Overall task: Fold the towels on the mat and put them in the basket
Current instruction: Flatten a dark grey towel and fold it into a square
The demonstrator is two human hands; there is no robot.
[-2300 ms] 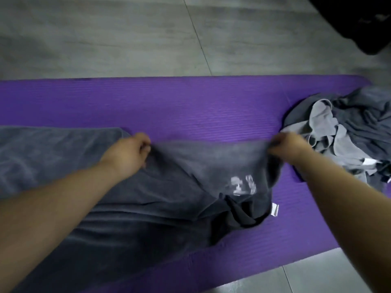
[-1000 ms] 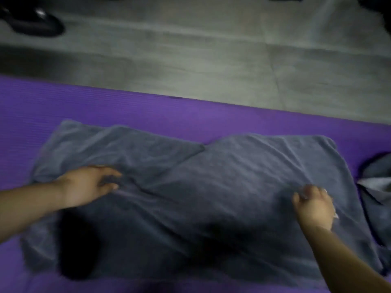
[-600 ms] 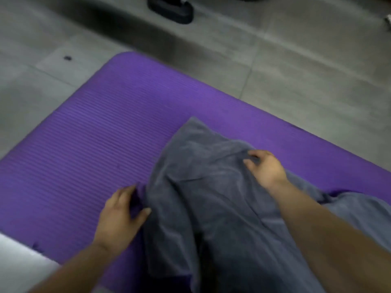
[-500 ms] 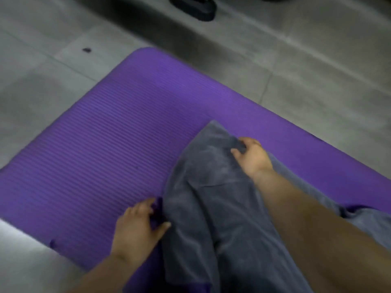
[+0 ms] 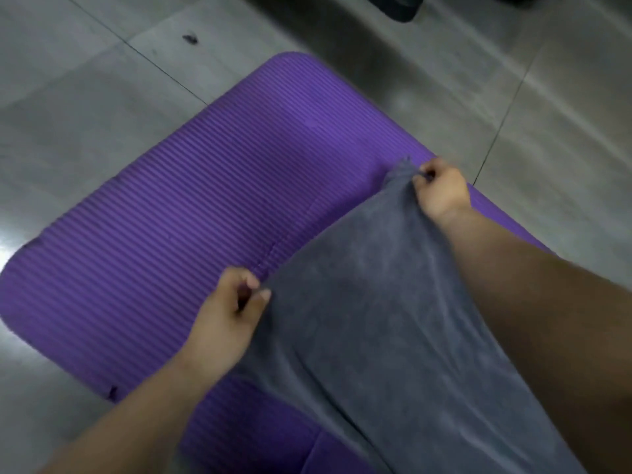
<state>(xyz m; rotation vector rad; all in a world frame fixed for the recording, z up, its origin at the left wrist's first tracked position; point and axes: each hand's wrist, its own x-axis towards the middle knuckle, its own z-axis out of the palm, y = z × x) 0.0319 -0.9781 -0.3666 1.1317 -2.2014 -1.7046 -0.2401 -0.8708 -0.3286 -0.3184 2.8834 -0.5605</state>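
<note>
L hand [image 5: 225,319] & R hand [image 5: 441,189] each pinch gray towel [image 5: 376,319] corner, over mat [image 5: 205,200].

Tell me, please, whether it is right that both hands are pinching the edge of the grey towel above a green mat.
Not quite: the mat is purple, not green, as the head view shows. The rest holds: the left hand and the right hand each pinch the edge of the grey towel above it.
</note>
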